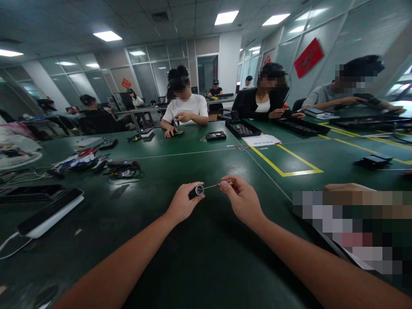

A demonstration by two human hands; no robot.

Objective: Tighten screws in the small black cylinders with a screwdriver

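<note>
My left hand (pixel 184 202) is closed round a small dark cylinder with a silver ring-shaped end (pixel 199 190), which faces me. What the cylinder belongs to I cannot make out. In my right hand (pixel 244 199) is a screwdriver (pixel 229 182) with a reddish handle, pinched between thumb and fingers. Its thin metal shaft points left, and the tip meets or overlaps the cylinder's rim; whether it touches I cannot tell. Both hands are held above the green table (pixel 206 266).
A white-and-black power strip-like bar (pixel 53 212) lies at left, near a coil of black cables (pixel 124 170) and gloves (pixel 84 161). Black trays (pixel 243 128) and a paper sheet (pixel 262 140) lie farther back. Co-workers sit across the table. A pixelated area covers the right edge.
</note>
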